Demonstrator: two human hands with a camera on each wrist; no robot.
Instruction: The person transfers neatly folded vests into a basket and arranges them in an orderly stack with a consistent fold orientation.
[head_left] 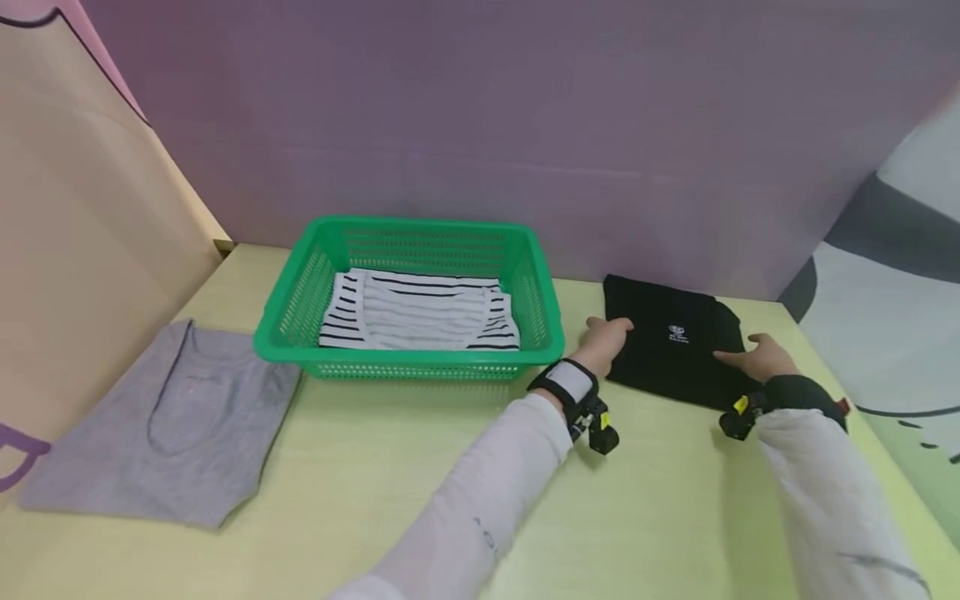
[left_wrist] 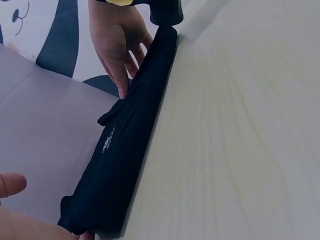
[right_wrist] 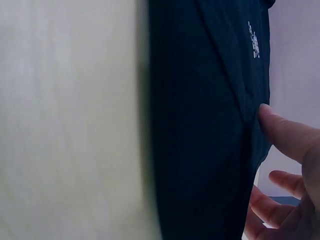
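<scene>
A folded black garment [head_left: 667,367] with a small white logo lies flat on the pale yellow-green table [head_left: 375,500] at the right, near the back wall. My left hand [head_left: 606,336] rests against its left edge, and in the left wrist view that hand [left_wrist: 20,225] shows its thumb held clear of the black garment [left_wrist: 125,160]. My right hand [head_left: 757,357] lies on the garment's right side with straight fingers. The left wrist view shows the right hand [left_wrist: 115,40] with its fingertips pressing the cloth. In the right wrist view one digit of the right hand [right_wrist: 295,145] touches the black garment [right_wrist: 200,125].
A green plastic basket [head_left: 405,357] stands left of the hands and holds a folded black-and-white striped shirt [head_left: 420,312]. A grey shirt [head_left: 172,417] lies spread at the table's left. Walls close in behind and on both sides.
</scene>
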